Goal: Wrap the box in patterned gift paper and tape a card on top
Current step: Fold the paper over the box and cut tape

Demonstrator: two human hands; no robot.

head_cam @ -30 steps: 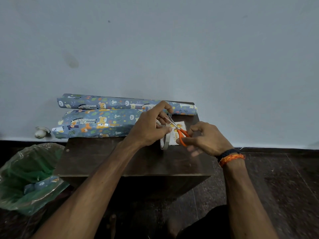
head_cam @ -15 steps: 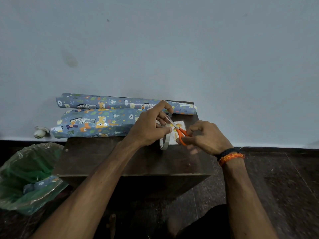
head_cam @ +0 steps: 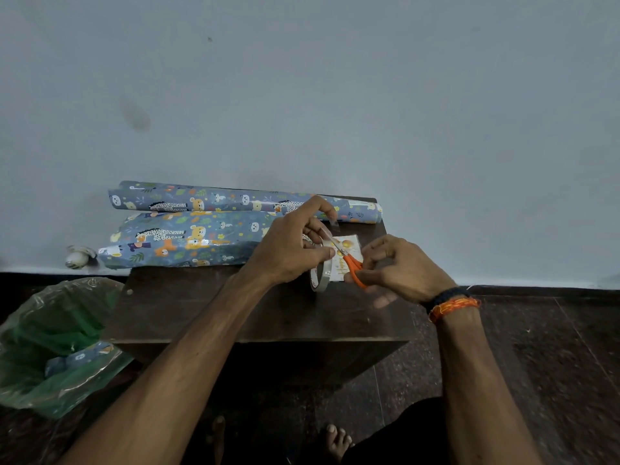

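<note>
The box wrapped in blue animal-print paper (head_cam: pixel 181 241) lies at the back left of the small dark wooden table (head_cam: pixel 208 307). A roll of the same paper (head_cam: pixel 214 201) lies behind it against the wall. My left hand (head_cam: pixel 288 250) holds a clear tape roll (head_cam: pixel 318 276) upright and pinches a pulled-out strip of tape (head_cam: pixel 333 224). My right hand (head_cam: pixel 399 270) grips small orange-handled scissors (head_cam: pixel 350 263), blades pointing at the tape strip. Under them lies a white card (head_cam: pixel 349 250) with yellow balloons, partly hidden.
A green plastic bag (head_cam: pixel 57 340) with paper scraps sits on the floor at the left. A small white object (head_cam: pixel 79 256) lies by the wall. The wall stands directly behind the table. My bare feet (head_cam: pixel 337 441) show below the table's front edge.
Both hands stay in nearly the same place. The scissors have shifted slightly at the tape strip.
</note>
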